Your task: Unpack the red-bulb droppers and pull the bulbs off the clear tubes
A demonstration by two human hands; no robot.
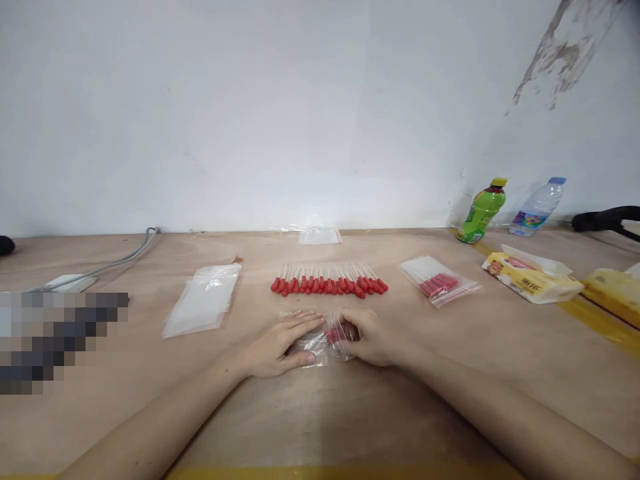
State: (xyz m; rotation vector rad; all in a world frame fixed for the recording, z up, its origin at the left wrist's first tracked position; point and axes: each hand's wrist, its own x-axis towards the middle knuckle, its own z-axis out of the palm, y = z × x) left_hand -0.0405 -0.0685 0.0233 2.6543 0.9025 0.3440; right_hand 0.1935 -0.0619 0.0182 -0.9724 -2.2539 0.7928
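A clear plastic zip bag point(316, 344) lies on the table in front of me, with red-bulbed droppers point(332, 336) inside, partly hidden by my hands. My left hand point(287, 343) rests flat on the bag's left part, fingers stretched out and thumb apart. At the bag's right end, my right hand point(367, 335) curls its fingers and thumb around the clear film. Just beyond both hands is a row of droppers point(327, 286), thin clear stems pointing away and red bulbs toward me.
Flat plastic bags point(205, 300) lie stacked at left. A filled bag of droppers point(440, 281) is at right, near a yellow tissue pack point(530, 275). Behind stand a green bottle point(483, 212) and a clear bottle point(537, 210). Another bag point(319, 236) lies by the wall; a cable point(120, 261) runs at left.
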